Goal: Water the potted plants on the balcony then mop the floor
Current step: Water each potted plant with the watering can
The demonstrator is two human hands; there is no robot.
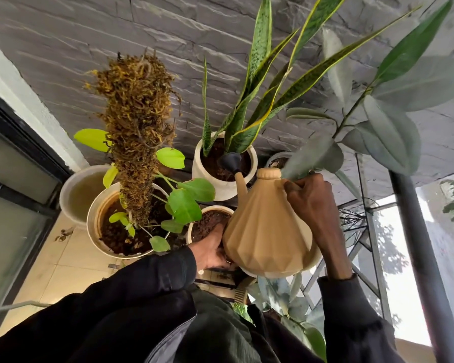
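A tan faceted watering can (266,231) is tilted forward, its dark rose over the soil of the white snake plant pot (222,188). My right hand (311,197) grips the can's handle at the top. My left hand (212,248) supports the can's lower left side, above a small white pot of bare soil (209,209). To the left, a larger white pot (95,218) holds a moss pole and a green-leaved climber. I cannot make out any water flowing from the rose.
An empty-looking white pot (71,195) stands by the dark door frame (16,179) on the left. A grey stone wall (89,43) is behind. A rubber plant (383,127) overhangs my right arm, beside a black post (419,258) and a metal railing (372,231). Beige floor tiles (63,265) lie lower left.
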